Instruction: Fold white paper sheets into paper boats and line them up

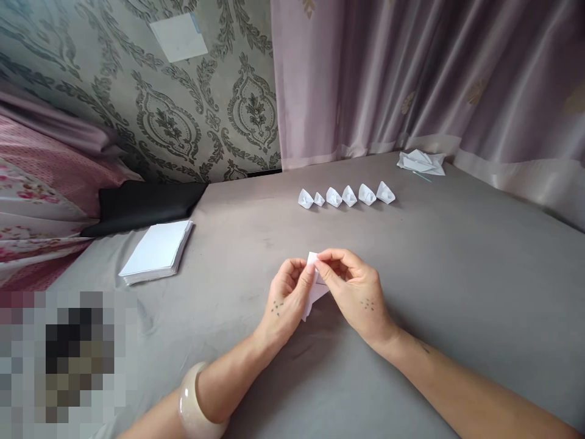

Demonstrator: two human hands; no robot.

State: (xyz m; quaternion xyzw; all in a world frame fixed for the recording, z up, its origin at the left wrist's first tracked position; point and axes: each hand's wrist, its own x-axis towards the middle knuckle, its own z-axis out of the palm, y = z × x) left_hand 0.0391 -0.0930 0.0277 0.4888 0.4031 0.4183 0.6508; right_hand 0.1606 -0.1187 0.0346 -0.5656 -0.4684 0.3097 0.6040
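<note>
A folded piece of white paper [316, 295] is held between my two hands, a little above the grey cloth surface. My left hand [287, 294] pinches it from the left, its thumb near the small squared top of the paper. From the right, my right hand [359, 291] grips the same top part between thumb and forefinger. The fingers partly cover the paper, so its full shape is hidden. Beyond my hands stands a row of several small folded white paper shapes [350, 196], like little boats.
A thick stack of white paper [158, 249] lies at the left, near a black flat item [146, 204]. At the far right rest more folded papers [421, 162] with a thin light-blue stick [422, 177] beside them. Curtains [365, 79] and a patterned wall border the grey surface [479, 262].
</note>
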